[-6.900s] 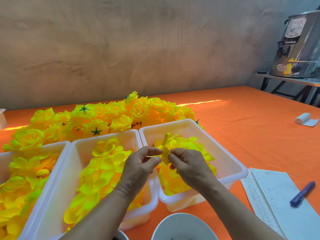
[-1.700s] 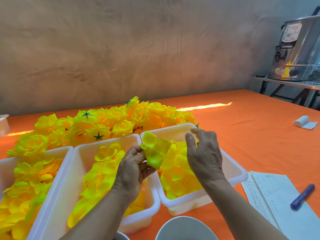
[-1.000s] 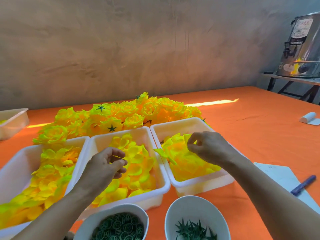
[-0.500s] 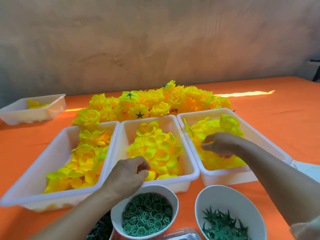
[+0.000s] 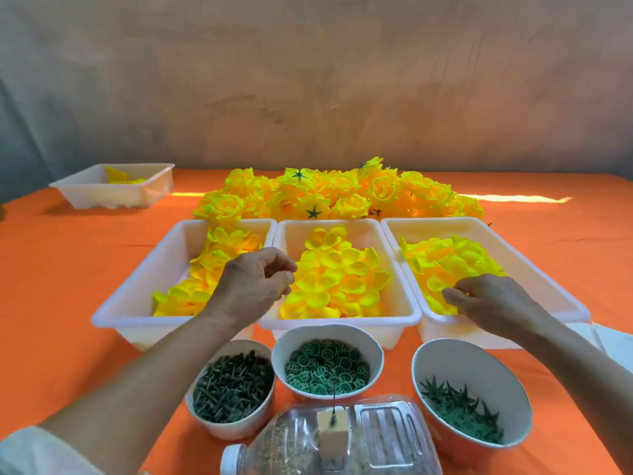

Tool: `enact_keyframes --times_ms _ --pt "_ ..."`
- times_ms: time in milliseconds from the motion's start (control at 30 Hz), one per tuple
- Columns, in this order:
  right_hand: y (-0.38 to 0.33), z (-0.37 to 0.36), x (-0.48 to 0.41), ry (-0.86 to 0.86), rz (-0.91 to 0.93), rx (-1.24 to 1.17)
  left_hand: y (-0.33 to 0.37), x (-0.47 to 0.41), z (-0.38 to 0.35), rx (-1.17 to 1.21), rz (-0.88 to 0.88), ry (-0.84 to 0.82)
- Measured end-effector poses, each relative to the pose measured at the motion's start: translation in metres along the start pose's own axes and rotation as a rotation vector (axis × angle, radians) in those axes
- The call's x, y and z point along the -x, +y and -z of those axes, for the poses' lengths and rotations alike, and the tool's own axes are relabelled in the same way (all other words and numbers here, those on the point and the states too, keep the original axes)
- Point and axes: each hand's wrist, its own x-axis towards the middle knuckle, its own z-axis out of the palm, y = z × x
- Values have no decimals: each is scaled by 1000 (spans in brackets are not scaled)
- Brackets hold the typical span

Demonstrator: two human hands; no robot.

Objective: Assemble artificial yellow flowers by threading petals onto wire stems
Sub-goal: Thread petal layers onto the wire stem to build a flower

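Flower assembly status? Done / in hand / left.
Done: a pile of finished flowers lies behind the three petal trays.
In hand: a new flower seems to be starting. The right hand reaches into the right tray; the left hand hovers curled between the left and middle trays. Whether either grips a petal is unclear. The wire on the bottle looks bare.
Left: trays and bowls are well stocked.

Craft workshop: sorted petal bins (image 5: 346, 275), parts bowls (image 5: 327, 361).

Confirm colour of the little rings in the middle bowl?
The rings are green, best seen in the head view.
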Motion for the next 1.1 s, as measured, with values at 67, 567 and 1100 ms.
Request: enact_keyframes --times_ms 67,567,1100 --pt "-3 -5 4 -5 -7 -3 -4 11 19 15 15 40" --pt "-11 -14 11 -24 -111 82 -48 95 66 -218 116 -79" --pt "-5 -22 8 35 -147 64 -30 97 33 -706 -36 -388"
